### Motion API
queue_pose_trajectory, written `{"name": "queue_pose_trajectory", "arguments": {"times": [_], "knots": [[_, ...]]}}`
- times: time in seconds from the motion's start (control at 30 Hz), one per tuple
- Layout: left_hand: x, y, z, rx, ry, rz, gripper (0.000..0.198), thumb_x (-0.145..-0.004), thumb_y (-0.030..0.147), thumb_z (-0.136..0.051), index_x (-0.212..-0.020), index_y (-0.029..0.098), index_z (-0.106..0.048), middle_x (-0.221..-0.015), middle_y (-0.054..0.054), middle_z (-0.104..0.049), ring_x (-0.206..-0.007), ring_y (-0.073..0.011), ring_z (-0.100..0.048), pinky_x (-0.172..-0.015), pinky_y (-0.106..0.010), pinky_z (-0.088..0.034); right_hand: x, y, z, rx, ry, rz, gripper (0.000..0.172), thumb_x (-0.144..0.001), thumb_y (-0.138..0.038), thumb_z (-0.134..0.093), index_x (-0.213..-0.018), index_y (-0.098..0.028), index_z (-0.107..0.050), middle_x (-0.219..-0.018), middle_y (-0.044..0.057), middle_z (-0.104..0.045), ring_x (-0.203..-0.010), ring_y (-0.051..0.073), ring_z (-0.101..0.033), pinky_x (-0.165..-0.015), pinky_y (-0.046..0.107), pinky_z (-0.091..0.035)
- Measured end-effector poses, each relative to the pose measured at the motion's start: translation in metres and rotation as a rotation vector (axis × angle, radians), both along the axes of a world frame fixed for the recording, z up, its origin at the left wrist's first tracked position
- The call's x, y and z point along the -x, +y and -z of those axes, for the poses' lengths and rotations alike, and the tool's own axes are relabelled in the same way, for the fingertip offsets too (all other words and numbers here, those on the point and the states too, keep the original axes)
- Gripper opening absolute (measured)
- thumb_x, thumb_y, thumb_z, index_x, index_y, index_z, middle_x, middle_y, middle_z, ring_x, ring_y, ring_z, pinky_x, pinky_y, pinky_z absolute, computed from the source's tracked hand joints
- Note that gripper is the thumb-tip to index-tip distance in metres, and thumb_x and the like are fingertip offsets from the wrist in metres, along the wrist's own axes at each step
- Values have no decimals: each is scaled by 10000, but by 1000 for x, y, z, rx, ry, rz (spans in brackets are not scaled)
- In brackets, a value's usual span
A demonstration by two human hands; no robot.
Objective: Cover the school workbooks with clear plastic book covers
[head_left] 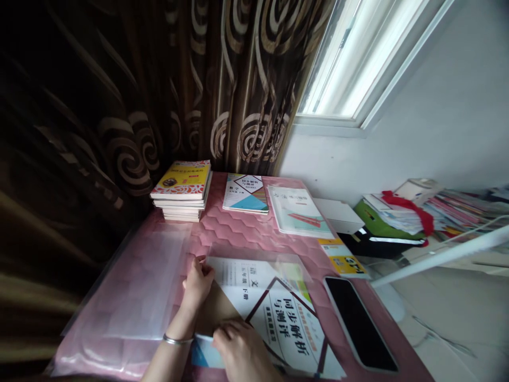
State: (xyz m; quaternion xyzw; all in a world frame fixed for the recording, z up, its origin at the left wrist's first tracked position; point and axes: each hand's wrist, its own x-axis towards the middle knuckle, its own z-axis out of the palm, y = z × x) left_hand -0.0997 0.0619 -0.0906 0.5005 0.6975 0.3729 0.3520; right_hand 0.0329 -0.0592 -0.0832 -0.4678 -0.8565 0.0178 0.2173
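Note:
A workbook (274, 313) with a white, blue and green cover and a dark diamond outline lies on the pink quilted cloth. A clear plastic book cover (286, 260) lies over it, its edge reaching past the book's far side. My left hand (200, 281), a silver bangle on its wrist, is closed in a pinch at the far left corner of the plastic cover. Nearer to me, my right hand (240, 345) rests on the workbook's left side, fingers bent and together at its edge. What lies under those fingertips is hidden.
Clear plastic sheets (151, 281) lie at left, below a stack of books (183, 185). Two more books, a thin workbook (245, 193) and a pale one (300, 212), lie behind. A phone (360, 323) and a yellow booklet (342, 258) are at right, beside a white pole (441, 257).

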Motion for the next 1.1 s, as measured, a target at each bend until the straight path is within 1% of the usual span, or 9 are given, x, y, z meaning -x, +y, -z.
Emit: {"name": "queue_pose_trajectory", "arguments": {"times": [0.07,0.13,0.27,0.37,0.47,0.57,0.8,0.97,1.1], "knots": [[-3,1,-1,8,56,-14,371,-711,152,-605,-1076,163,-540,-756,1,-665,-757,-174,-663,-728,-290,-476,-3,11,-13,18,-48,159,142,-821,-145,-646,-717,-214,-578,-622,-25,-660,-553,148,-625,-514,261,-385],[-4,3,0,-5,55,-14,350,-712,147,-593,-1057,151,-534,-749,-5,-665,-745,-176,-664,-709,-284,-478,-8,26,-27,-7,-104,289,112,-846,-164,-627,-751,-208,-587,-626,-7,-652,-532,156,-620,-488,269,-361],[-2,5,5,-41,-32,3,341,-712,154,-587,-1046,129,-524,-771,-33,-681,-713,-178,-659,-681,-284,-483,-15,50,-33,-53,-152,339,91,-875,-178,-596,-787,-201,-588,-668,10,-650,-552,151,-621,-492,265,-353],[0,5,5,-11,-19,-8,340,-730,176,-597,-1058,134,-518,-807,-47,-695,-751,-183,-665,-715,-295,-484,-17,50,-24,-181,-99,232,104,-917,-237,-543,-835,-197,-593,-653,7,-620,-539,143,-590,-514,267,-365],[-1,4,0,29,13,-21,311,-750,203,-602,-1047,148,-527,-853,-61,-709,-803,-193,-675,-743,-305,-483,-20,39,-21,-308,-91,-74,158,-941,-315,-501,-1021,-224,-602,-685,2,-606,-570,136,-567,-549,263,-382],[-2,2,-4,18,0,-45,287,-748,206,-605,-1025,163,-542,-848,-57,-717,-799,-192,-681,-746,-305,-488,-23,35,-27,-210,-146,-246,169,-946,-307,-487,-1064,-294,-607,-725,-16,-597,-545,107,-525,-512,238,-348],[2,1,0,-10,-143,-41,262,-721,244,-663,-955,178,-565,-788,-50,-716,-737,-191,-690,-667,-278,-505,-27,67,-41,90,-75,85,245,-945,-312,-483,-1128,-314,-645,-847,5,-642,-597,106,-585,-516,222,-358],[4,2,7,12,-142,-46,266,-732,260,-667,-966,191,-560,-790,-49,-728,-751,-200,-695,-656,-281,-507,-28,88,-43,275,-86,195,275,-950,-328,-437,-1083,-335,-678,-939,15,-650,-645,121,-620,-550,226,-386],[5,1,10,19,-103,-42,321,-731,268,-664,-1021,192,-551,-824,-44,-736,-781,-201,-698,-661,-279,-502,-27,98,-42,333,-56,215,295,-948,-315,-421,-1069,-301,-689,-969,33,-659,-752,144,-644,-632,230,-416]]}}
